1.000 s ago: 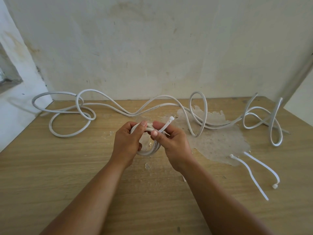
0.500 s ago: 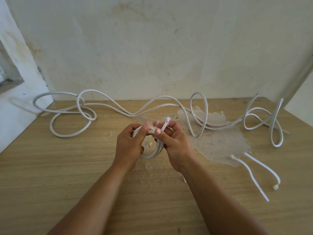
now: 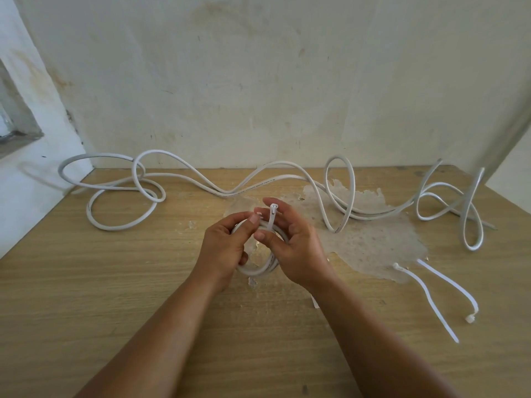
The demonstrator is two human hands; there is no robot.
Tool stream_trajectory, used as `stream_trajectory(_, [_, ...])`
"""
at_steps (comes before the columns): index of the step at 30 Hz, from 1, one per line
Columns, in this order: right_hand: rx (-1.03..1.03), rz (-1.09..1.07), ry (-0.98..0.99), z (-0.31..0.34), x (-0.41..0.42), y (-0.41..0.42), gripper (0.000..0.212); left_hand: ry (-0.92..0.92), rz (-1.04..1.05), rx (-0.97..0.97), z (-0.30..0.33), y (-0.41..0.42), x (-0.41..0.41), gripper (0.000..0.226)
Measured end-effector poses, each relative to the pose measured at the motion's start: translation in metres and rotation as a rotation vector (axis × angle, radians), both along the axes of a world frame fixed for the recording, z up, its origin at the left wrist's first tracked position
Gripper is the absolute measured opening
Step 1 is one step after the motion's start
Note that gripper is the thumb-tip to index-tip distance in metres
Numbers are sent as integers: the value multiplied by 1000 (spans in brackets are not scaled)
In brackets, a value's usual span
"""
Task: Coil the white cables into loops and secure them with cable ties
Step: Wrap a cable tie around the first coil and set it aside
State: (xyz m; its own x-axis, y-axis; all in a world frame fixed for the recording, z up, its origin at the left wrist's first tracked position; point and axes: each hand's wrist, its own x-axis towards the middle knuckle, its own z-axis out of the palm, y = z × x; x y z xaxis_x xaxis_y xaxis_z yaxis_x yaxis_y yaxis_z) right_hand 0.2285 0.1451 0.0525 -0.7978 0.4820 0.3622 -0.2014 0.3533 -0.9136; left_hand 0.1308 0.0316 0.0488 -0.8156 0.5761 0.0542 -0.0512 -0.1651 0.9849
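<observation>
A small coil of white cable (image 3: 263, 267) sits between my two hands above the middle of the wooden table (image 3: 86, 282). My left hand (image 3: 225, 248) grips the coil's left side, thumb on top. My right hand (image 3: 293, 248) holds the coil's right side and pinches a white cable tie (image 3: 271, 218) that wraps over the coil, its head standing up by my fingertips. Long loose white cables (image 3: 258, 185) snake along the back of the table.
Two spare white cable ties (image 3: 425, 297) (image 3: 451, 285) lie on the table at the right. A patch of peeled veneer (image 3: 373, 239) spreads right of my hands. A stained wall stands close behind the table; the table's left edge meets a white wall.
The cable tie has swung from slanting rightward to standing upright over the coil. My hands have drawn slightly closer together around the coil.
</observation>
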Motion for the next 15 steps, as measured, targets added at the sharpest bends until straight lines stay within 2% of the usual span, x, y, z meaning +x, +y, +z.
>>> stream_trajectory(3, [0, 1, 6, 2, 1, -5, 51, 27, -25, 5, 1, -2, 0, 37])
stream_trajectory(8, [-23, -34, 8, 1, 2, -10, 40, 91, -13, -20, 0, -1, 3, 21])
stream_trajectory(11, [6, -61, 8, -1, 4, -10, 38, 83, 45, -52, -3, 2, 0, 27])
stream_trajectory(15, [63, -227, -54, -5, 2, -9, 34, 89, 118, -100, -10, 3, -8, 34])
